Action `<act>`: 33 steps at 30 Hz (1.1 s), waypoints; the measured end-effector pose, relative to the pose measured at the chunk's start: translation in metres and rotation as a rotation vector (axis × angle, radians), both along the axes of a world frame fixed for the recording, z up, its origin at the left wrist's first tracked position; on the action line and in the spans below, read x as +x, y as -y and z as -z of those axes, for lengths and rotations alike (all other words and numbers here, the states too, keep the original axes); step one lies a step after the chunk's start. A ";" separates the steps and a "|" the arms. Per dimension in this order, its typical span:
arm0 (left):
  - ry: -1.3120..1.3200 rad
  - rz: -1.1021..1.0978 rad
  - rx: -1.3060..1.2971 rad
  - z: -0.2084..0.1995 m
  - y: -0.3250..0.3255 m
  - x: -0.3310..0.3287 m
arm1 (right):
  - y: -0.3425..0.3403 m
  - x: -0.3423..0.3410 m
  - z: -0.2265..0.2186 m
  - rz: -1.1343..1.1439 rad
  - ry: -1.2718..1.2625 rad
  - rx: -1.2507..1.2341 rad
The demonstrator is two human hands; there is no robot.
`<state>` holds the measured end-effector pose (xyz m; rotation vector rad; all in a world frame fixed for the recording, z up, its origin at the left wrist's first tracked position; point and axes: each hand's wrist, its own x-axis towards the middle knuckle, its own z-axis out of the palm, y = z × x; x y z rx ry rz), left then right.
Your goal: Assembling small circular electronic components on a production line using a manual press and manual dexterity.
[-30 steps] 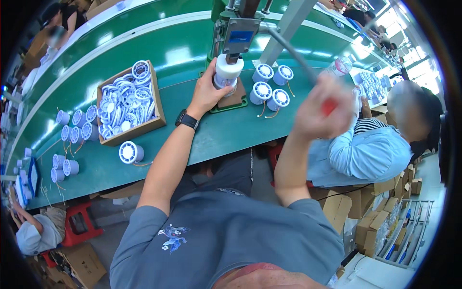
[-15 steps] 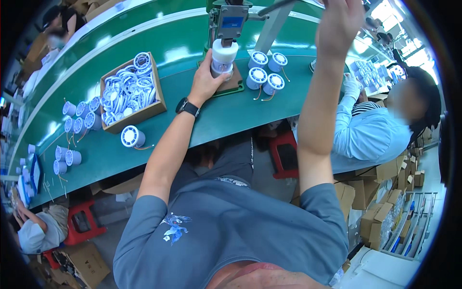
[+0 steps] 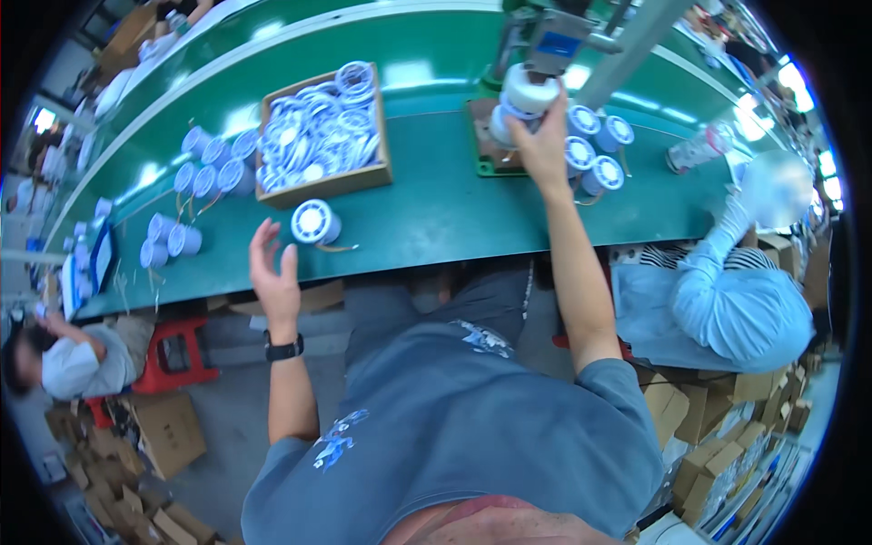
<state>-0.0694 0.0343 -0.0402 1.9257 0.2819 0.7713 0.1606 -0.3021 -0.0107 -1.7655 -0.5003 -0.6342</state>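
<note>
At the bench press [image 3: 556, 44], my right hand [image 3: 542, 150] has its thumb and fingers around a thick white round block [image 3: 527, 89]. The block sits on a pale cylindrical housing [image 3: 502, 125] that stands on the press base [image 3: 486, 167]; my fingers partly cover both. My left hand [image 3: 275, 277] is off the bench's front edge, empty, its fingers apart. Nearest to it is a single white cylindrical housing [image 3: 315, 222] with a slotted round top and a short orange wire, standing on the green bench.
A cardboard box [image 3: 327, 185] full of white plastic rings stands left of the press. Several housings [image 3: 207, 180] are grouped at the left, others [image 3: 602, 175] right of the press. A clear bottle [image 3: 699, 148] and a co-worker in light blue [image 3: 727, 304] are at the right.
My left hand has let go of the housing at the press and moved left and nearer. My right hand has come down from the raised lever onto the block. The view has shifted too.
</note>
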 end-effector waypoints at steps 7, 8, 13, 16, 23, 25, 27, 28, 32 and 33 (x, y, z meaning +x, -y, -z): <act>-0.129 0.211 -0.099 -0.004 0.010 0.019 | 0.006 0.007 -0.002 -0.025 -0.143 0.138; -0.164 0.234 -0.078 -0.005 0.014 0.024 | 0.007 0.007 0.000 -0.006 -0.136 0.127; -0.140 0.233 -0.087 0.001 0.012 0.023 | -0.004 -0.009 0.000 0.020 -0.045 0.105; -0.118 0.209 -0.068 0.001 0.014 0.025 | 0.000 -0.006 -0.001 0.034 -0.061 0.111; 0.015 0.114 0.044 -0.003 0.022 0.024 | 0.004 0.006 -0.005 0.024 -0.078 -0.010; 0.092 0.064 0.071 -0.004 0.027 0.022 | 0.008 -0.004 -0.009 -0.036 -0.176 0.056; 0.275 0.095 0.182 -0.016 0.040 0.014 | 0.011 -0.003 -0.010 -0.063 -0.226 0.077; 0.366 0.112 0.236 -0.023 0.051 0.013 | 0.014 -0.001 -0.008 -0.044 -0.223 0.043; 0.294 0.338 0.135 -0.040 0.107 0.036 | 0.013 -0.002 -0.009 -0.014 -0.198 -0.072; 0.242 0.415 0.089 -0.040 0.121 0.052 | 0.015 -0.004 -0.012 0.002 -0.175 -0.110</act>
